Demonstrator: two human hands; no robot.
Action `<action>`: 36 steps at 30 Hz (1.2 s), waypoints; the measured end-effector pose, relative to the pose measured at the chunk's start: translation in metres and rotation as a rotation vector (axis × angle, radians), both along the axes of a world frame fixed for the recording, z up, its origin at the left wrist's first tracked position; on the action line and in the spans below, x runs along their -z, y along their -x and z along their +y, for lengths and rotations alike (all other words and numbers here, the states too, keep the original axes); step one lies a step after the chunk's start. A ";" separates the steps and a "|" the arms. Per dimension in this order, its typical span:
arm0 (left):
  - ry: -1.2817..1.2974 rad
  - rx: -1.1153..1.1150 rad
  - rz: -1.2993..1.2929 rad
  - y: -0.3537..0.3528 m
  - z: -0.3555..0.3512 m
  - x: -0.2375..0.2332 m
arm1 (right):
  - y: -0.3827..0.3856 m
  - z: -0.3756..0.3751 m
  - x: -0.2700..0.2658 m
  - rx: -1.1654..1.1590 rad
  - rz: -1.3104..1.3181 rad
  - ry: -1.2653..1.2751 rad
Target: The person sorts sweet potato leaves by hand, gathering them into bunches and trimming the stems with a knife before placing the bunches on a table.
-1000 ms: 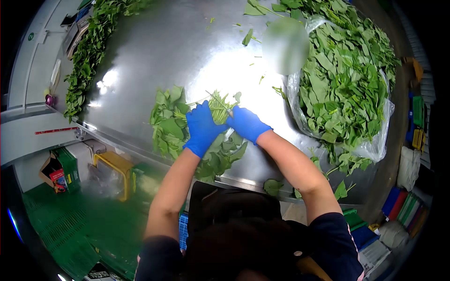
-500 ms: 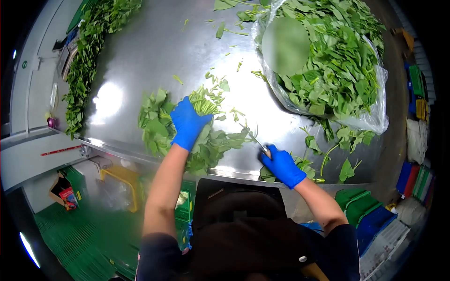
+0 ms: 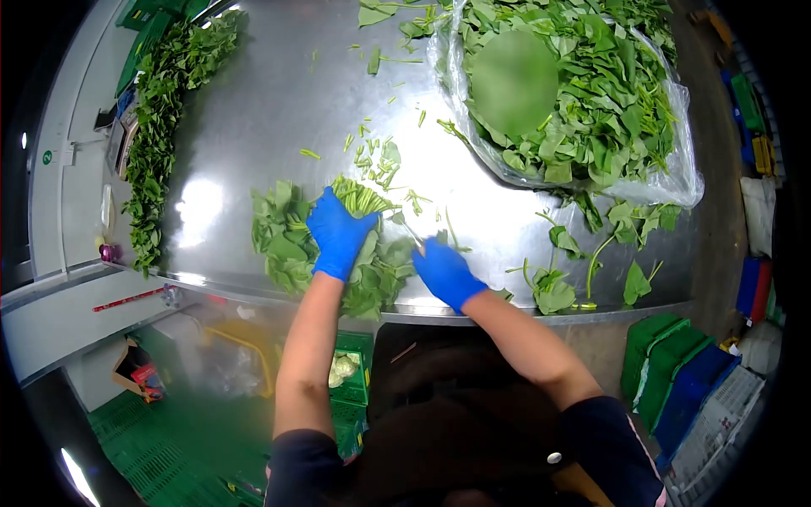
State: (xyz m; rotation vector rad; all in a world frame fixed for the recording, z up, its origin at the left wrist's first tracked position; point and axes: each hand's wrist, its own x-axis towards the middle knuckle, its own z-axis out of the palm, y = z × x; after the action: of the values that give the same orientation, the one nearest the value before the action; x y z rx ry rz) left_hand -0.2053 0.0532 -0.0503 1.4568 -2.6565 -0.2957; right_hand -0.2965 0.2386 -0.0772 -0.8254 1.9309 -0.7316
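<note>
My left hand (image 3: 340,234), in a blue glove, is wrapped round a bunch of leafy greens (image 3: 287,228) lying on the metal table (image 3: 245,118). The cut stem ends fan out beyond my fingers, and leaves spread to the left and below the hand. Just to the right, my right hand (image 3: 446,272), also gloved in blue, is closed round a knife (image 3: 409,226). Its blade points up and left toward the stems. Short stem pieces (image 3: 376,160) lie scattered above the bunch.
A large clear plastic bag (image 3: 676,160) full of leafy greens stands at the upper right. Loose leafy sprigs (image 3: 553,291) lie below it. More greens (image 3: 156,144) line the table's left edge. Green crates (image 3: 655,355) and a blue crate (image 3: 693,389) sit beyond the front edge, right.
My right hand and the knife have moved left, closer to the bunch. My left hand still holds the greens. The whole view has shifted slightly.
</note>
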 end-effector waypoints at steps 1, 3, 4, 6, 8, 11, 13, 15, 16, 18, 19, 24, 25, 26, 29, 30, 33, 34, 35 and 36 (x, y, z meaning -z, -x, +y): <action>-0.006 -0.013 0.012 0.000 -0.002 0.001 | 0.000 0.020 -0.002 -0.013 0.033 -0.023; -0.042 -0.037 0.015 -0.003 -0.001 0.001 | -0.002 0.056 -0.013 -0.076 0.105 -0.054; -0.069 -0.046 0.017 0.000 -0.003 -0.002 | 0.001 0.071 -0.025 -0.125 0.155 -0.059; -0.088 -0.046 0.031 -0.001 -0.004 -0.002 | 0.017 0.091 -0.026 -0.162 0.239 -0.024; -0.068 -0.047 0.017 -0.003 -0.004 0.003 | 0.036 0.098 -0.014 -0.121 0.305 0.057; -0.089 -0.033 -0.012 0.000 -0.003 -0.008 | 0.073 0.087 -0.034 0.022 0.438 0.058; -0.116 0.008 -0.010 -0.003 -0.004 -0.012 | 0.089 0.086 -0.030 0.114 0.477 0.023; -0.131 0.064 0.030 -0.006 -0.009 -0.014 | 0.097 0.092 -0.022 0.161 0.533 0.003; -0.209 0.070 0.039 -0.008 -0.013 -0.020 | 0.096 0.096 -0.025 0.180 0.569 0.019; -0.379 0.117 0.051 -0.012 -0.033 -0.028 | 0.090 0.097 -0.038 0.185 0.622 -0.043; -0.466 0.143 0.054 -0.015 -0.043 -0.033 | 0.084 0.094 -0.045 0.192 0.636 0.021; -0.771 0.247 -0.068 -0.015 -0.086 -0.090 | 0.018 0.049 -0.078 0.340 0.441 0.303; -0.754 0.288 -0.057 -0.021 -0.100 -0.083 | 0.001 0.036 -0.077 0.356 0.358 0.306; -0.736 0.329 -0.049 -0.030 -0.118 -0.070 | -0.018 0.020 -0.074 0.394 0.248 0.339; -0.784 0.434 -0.032 -0.045 -0.156 -0.064 | -0.063 -0.014 -0.056 0.446 0.122 0.367; -0.787 0.484 -0.014 -0.050 -0.170 -0.059 | -0.072 -0.019 -0.049 0.495 0.149 0.385; -0.814 0.573 -0.052 -0.067 -0.202 -0.047 | -0.088 -0.021 -0.043 0.580 0.187 0.294; -0.835 0.577 -0.080 -0.074 -0.207 -0.046 | -0.089 -0.019 -0.044 0.599 0.194 0.243; -0.853 0.581 -0.106 -0.079 -0.210 -0.045 | -0.090 -0.017 -0.043 0.562 0.266 0.227; -0.855 0.623 -0.097 -0.084 -0.208 -0.046 | -0.091 -0.015 -0.040 0.524 0.337 0.210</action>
State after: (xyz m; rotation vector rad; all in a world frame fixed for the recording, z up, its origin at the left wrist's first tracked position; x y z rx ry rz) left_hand -0.1212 -0.1550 -0.0047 0.6532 -3.1522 -1.5886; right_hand -0.2053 0.2235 -0.0372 -0.5909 2.4444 -1.1814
